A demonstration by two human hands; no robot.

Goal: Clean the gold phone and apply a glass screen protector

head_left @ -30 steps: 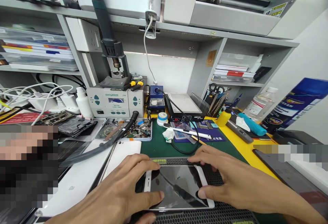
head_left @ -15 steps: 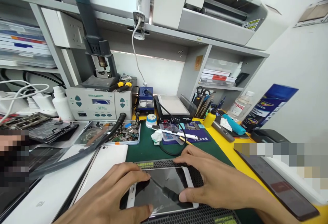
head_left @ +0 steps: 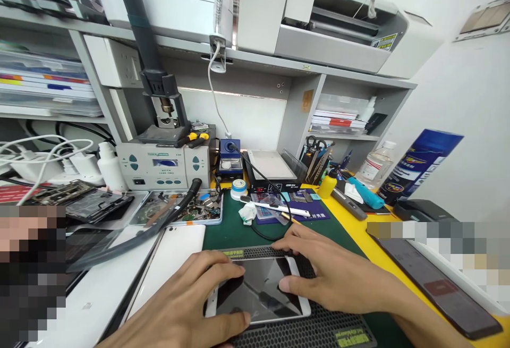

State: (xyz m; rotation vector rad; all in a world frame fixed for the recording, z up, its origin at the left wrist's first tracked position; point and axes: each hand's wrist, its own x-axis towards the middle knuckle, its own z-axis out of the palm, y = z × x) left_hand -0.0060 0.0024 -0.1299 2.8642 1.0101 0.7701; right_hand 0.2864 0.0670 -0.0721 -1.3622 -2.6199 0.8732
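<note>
A white-framed smartphone (head_left: 258,297) with a dark, reflective screen lies face up on the black honeycomb-patterned mat (head_left: 274,334). Around its left end, my left hand (head_left: 199,297) is closed, fingers at the far side and thumb along the near side. My right hand (head_left: 322,271) grips the right end. Its thumb presses on the screen by the frame, and its fingers reach past the far right corner onto the mat. The undersides of both hands are hidden.
Beyond the mat lie a white-handled tool (head_left: 281,209), a crumpled tissue (head_left: 247,213) and a black cable. White phone-like panels (head_left: 175,257) and a tray of small parts (head_left: 191,207) are at left. A rework station (head_left: 165,167) stands behind; a dark phone (head_left: 434,284) lies right.
The camera view has shifted slightly, moving the background to the right. My right thumb has slid up the screen, away from the near edge. Both hands stay on the smartphone.
</note>
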